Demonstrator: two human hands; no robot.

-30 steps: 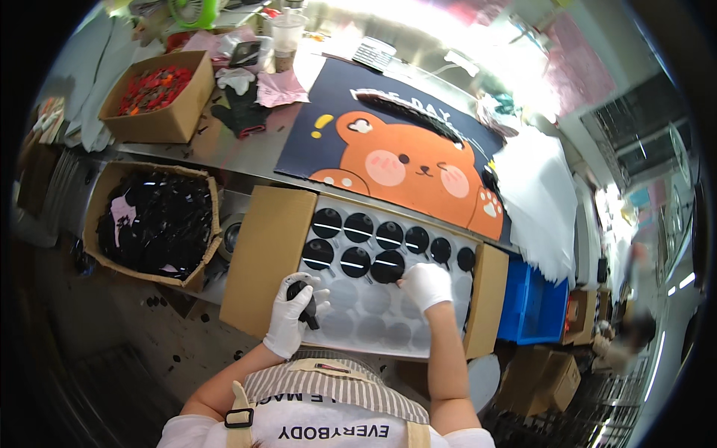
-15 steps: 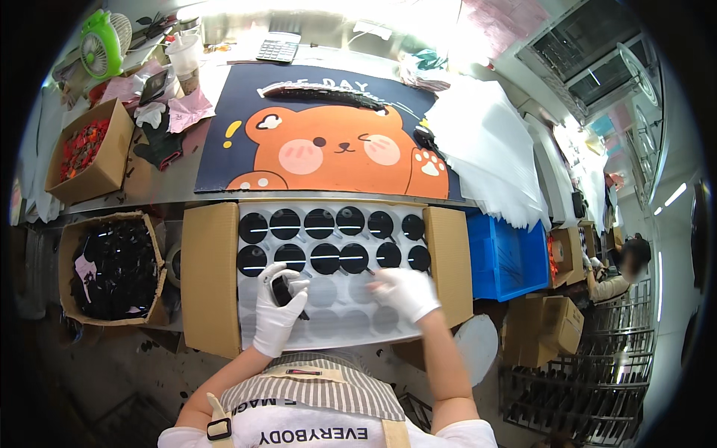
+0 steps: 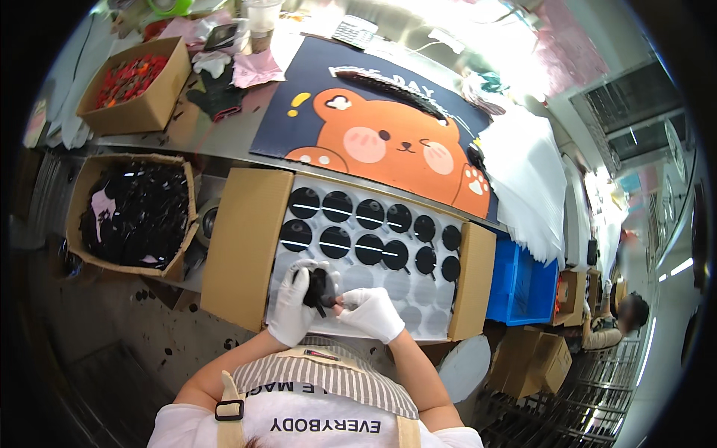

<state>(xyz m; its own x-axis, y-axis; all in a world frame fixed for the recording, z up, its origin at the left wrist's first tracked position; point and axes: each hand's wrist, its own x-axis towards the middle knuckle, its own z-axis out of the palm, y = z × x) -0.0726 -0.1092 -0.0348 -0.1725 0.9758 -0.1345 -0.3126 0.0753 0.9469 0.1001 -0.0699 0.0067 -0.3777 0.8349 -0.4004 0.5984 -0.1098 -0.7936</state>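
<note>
Over the near left part of a shallow cardboard box, my left hand, in a white glove, is closed around dark, glossy black pieces. My right hand wears a white glove with bare fingertips showing. Its thumb and fingers are pinched together at the right edge of those pieces; how many pieces there are is hidden by the fingers. In the box, a white tray carries two far rows of black round discs with short tabs. Nearer round pockets look pale under a translucent layer.
At left stands an open carton of black parts; behind it is a box of red pieces. A bear-print mat covers the bench beyond. White sheets and a blue bin are at right. Another person works far right.
My right hand has moved left from above the tray to the black pieces in my left hand, and now pinches at their edge. The whole view has turned and shifted.
</note>
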